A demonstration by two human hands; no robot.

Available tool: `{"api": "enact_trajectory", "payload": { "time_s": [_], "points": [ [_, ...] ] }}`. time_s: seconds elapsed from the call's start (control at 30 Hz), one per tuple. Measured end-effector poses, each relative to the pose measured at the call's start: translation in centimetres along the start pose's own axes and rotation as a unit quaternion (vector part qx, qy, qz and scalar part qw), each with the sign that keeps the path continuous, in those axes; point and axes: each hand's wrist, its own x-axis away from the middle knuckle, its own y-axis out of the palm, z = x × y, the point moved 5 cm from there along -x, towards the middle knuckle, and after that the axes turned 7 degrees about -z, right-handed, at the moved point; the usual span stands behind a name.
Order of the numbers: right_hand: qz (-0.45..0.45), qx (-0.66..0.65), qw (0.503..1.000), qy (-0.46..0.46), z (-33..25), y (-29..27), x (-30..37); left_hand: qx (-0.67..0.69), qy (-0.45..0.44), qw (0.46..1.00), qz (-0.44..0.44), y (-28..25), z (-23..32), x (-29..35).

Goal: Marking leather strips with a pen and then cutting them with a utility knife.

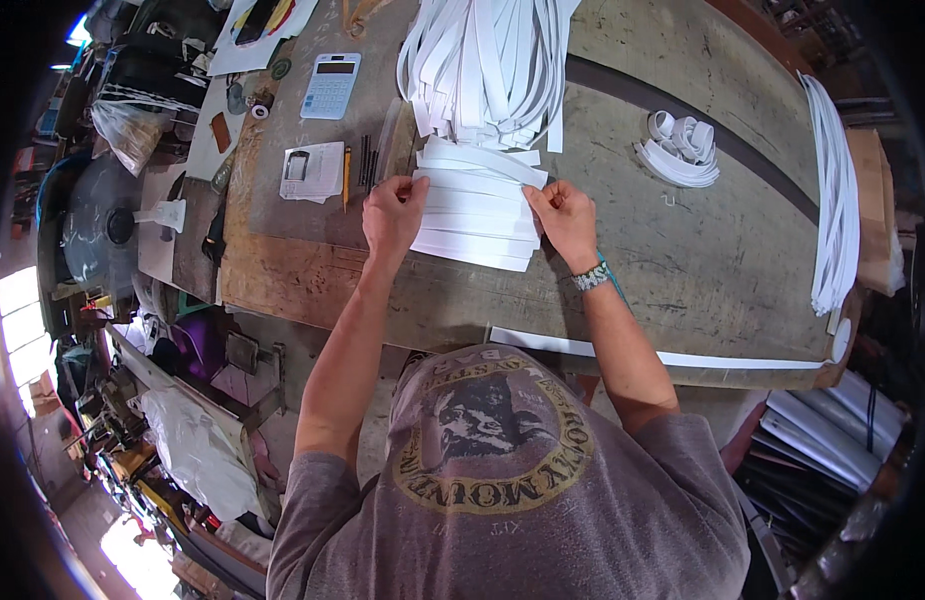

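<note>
The overlapping row of flat white strips (474, 222) lies on the table (702, 280), in front of the person, its pieces running crosswise with ends that step unevenly down both sides. At the row's left edge the left hand (387, 218) has thumb and forefinger pinched together on the end of one crosswise strip (472, 187); at the row's right edge the right hand (567, 215) pinches the other end the same way, other fingers curled in. Whether either pinch takes in more than one layer is too small to tell. The step looks like laying and evening these pieces, and it would go best with a light, equal pull from both hands, so the strip lies flat without dragging its neighbours askew. Toward the row's far end a strip slants across the others; squaring it early would likely stop the lean from carrying on. Just beyond the row hangs a thick bundle of long white strips (487, 75), its loose ends close enough to snag, so lifting clear of them seems wise. Left of the row, a pencil (346, 180), thin dark rods (368, 165) and a paper sheet (327, 175) leave that elbow little slack; right of it, the coiled white strips (679, 150) sit well apart, out of the way.
</note>
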Motion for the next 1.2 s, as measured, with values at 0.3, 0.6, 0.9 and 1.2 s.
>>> {"api": "enact_trajectory", "payload": {
  "time_s": [0.3,0.6,0.9,1.2],
  "points": [
    [0.107,0.178,0.972,-0.112,-0.2,-5.4,8.1,-0.072,0.080,0.991,0.073,-0.5,0.4,0.6],
    [0.166,0.316,0.930,-0.084,7.3,-8.3,17.8,-0.039,0.354,0.906,-0.230,5.7,5.2,14.4],
    [0.159,0.374,0.899,-0.163,8.4,-11.6,12.0,-0.193,0.494,0.806,-0.262,13.2,3.1,22.0],
    [-0.052,0.297,0.921,-0.246,4.5,-3.5,25.9,-0.205,0.482,0.835,-0.169,11.6,1.6,22.5]
  ]
}}
